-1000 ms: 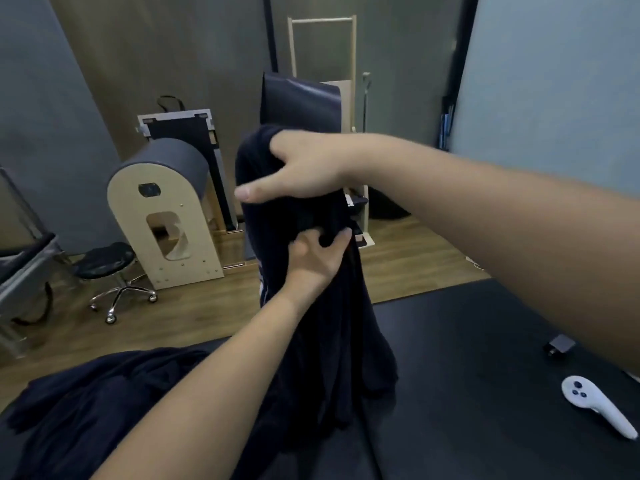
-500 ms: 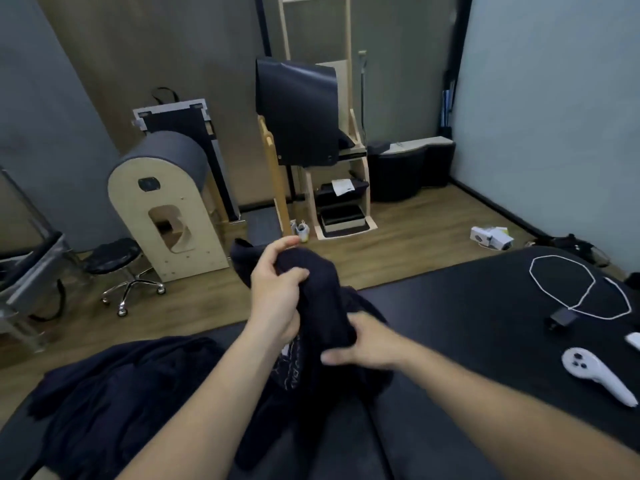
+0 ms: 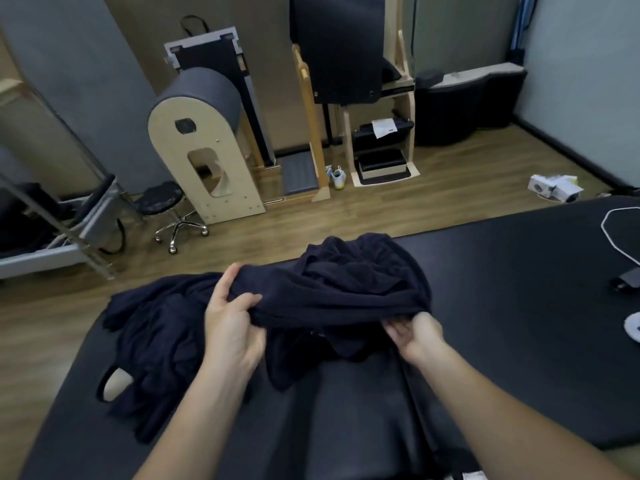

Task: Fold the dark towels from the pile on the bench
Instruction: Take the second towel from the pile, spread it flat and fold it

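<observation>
Over the bench (image 3: 502, 323), left hand (image 3: 231, 323) and right hand (image 3: 417, 332) both tight around dark towel (image 3: 346, 282).

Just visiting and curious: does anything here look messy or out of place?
Yes. The dark navy towel gripped by the left hand and right hand is bunched, not flat. The pile of dark towels sprawls at the black padded bench's far corner. Small white boxes lie scattered on the wooden floor.

Dark navy towel (image 3: 346, 289) bunched and wrinkled, raised just above the black counter (image 3: 502, 323), lower edge drooping onto it. Crumpled pile (image 3: 156, 341) just left, touching.
</observation>
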Tool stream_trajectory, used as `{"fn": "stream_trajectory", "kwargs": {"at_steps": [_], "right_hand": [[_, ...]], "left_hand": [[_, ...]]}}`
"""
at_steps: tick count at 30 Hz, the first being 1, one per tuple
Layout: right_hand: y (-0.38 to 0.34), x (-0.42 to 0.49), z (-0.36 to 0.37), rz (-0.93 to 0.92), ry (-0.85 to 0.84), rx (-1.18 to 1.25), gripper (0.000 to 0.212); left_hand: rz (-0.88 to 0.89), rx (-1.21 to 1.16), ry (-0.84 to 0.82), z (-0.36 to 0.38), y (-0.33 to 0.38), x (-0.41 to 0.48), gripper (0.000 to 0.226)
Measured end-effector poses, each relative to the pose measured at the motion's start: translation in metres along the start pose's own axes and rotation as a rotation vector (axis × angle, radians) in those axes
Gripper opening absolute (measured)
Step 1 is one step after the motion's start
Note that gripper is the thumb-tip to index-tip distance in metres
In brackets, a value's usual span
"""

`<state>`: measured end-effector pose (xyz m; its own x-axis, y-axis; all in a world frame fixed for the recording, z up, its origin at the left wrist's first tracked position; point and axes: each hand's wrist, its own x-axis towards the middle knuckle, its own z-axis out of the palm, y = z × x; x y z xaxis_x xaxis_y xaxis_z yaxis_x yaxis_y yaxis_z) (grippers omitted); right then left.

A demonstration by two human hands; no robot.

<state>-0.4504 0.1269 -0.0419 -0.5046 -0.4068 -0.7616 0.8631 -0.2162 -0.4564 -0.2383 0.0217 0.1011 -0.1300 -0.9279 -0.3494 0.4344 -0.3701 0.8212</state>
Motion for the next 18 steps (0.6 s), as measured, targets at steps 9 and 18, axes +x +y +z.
{"fn": "stream_trajectory", "kwargs": {"at_steps": [9, 18], "right_hand": [[-0.006, 0.009, -0.064, 0.04, 0.105, 0.117, 0.03], [-0.026, 0.001, -0.112, 0.034, 0.15, -0.051, 0.027]], "left_hand": [[-0.282, 0.693, 0.325, -0.153, -0.084, 0.009, 0.04], [-0.119, 1.918, -0.301, -0.133, -0.149, 0.035, 0.06]]}}
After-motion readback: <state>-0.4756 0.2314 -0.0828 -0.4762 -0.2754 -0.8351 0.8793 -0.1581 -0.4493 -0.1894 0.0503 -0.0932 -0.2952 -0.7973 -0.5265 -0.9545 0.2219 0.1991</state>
